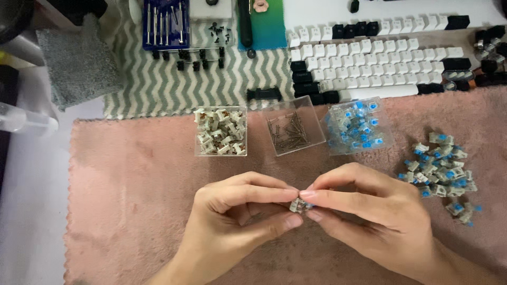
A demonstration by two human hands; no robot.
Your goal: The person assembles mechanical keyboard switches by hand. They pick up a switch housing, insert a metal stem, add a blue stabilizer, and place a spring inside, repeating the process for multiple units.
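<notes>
**Both hands pinching one switch over the pink mat**

I am looking down at a pink mat [132,211] lying on the tabletop, and I am taking the spring box [294,126], the middle one of three clear boxes, as my landmark.

Below the spring box, near the mat's middle, my two hands are meeting fingertip to fingertip. My left hand [237,208] is coming in from the lower left and my right hand [369,208] from the lower right. Between them I am holding a small switch [299,206], pale with a bit of blue showing. The fingers of both hands are closing narrowly on it, thumbs under and forefingers over. I cannot tell whether the switch is whole or in parts.

Left of the spring box, a box of white and brown switches [221,131] is sitting. Right of it, a box of blue switches [358,125] is standing tilted. Further right and lower, a loose pile [441,169] of blue switches is lying on the mat, well apart from my right hand.

Above the spring box, rows of white and black keycaps [375,63] are lying. Up and to the left of it, a blue tool case [166,24] is resting on a green zigzag cloth [153,89].
</notes>
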